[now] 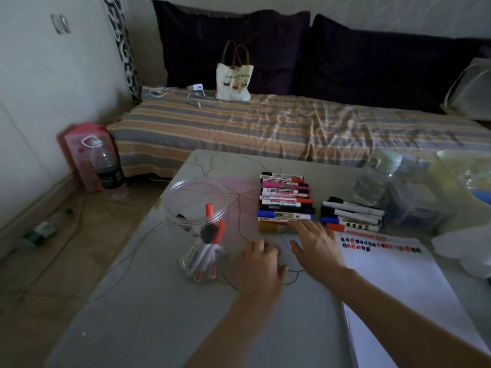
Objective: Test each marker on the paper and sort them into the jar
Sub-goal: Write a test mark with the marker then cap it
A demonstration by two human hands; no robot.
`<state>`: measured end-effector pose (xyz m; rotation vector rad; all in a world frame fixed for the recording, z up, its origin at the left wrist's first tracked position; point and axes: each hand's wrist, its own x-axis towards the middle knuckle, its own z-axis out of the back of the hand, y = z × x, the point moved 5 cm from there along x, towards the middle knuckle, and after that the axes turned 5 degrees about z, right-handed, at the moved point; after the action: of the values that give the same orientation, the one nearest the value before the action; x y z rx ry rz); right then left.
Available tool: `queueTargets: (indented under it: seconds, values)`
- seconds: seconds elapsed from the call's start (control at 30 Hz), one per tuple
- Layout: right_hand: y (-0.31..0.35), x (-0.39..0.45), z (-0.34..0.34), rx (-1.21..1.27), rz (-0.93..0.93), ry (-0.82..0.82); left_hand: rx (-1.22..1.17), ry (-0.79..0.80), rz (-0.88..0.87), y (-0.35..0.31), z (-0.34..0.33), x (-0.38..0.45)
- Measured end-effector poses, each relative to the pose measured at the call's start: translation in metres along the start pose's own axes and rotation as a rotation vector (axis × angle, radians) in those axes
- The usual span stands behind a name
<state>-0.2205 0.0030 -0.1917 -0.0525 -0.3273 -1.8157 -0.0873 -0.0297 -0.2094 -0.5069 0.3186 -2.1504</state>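
Note:
A clear plastic jar [196, 205] stands on the grey table [159, 314] at left, holding several markers with red and black caps. A stack of markers [285, 200] lies in the table's middle, and a second pile of markers [353, 215] lies to its right. White paper [398, 282] with red, blue and black test marks along its top edge lies at right. My right hand [316, 245] reaches with straight fingers to the near edge of the middle stack. My left hand [259, 264] rests on the table between jar and stack, fingers loosely curled, holding nothing visible.
A clear water bottle [374, 179] and plastic containers [425, 197] stand at the table's back right. Thin cords [239, 208] trail over the table. Behind is a striped bed [292, 126] with a tote bag [233, 78]. A bottle [109, 171] stands on the floor at left.

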Motion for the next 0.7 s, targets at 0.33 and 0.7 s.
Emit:
queueTargets:
  seconds: [0.33, 0.7]
  values:
    - [-0.007, -0.028, 0.019, 0.039, -0.037, 0.011, -0.418, 0.025, 0.201, 0.008, 0.011, 0.002]
    - [-0.027, -0.126, 0.060, 0.298, -0.096, -0.133, -1.458, 0.423, 0.577, -0.064, 0.009, -0.017]
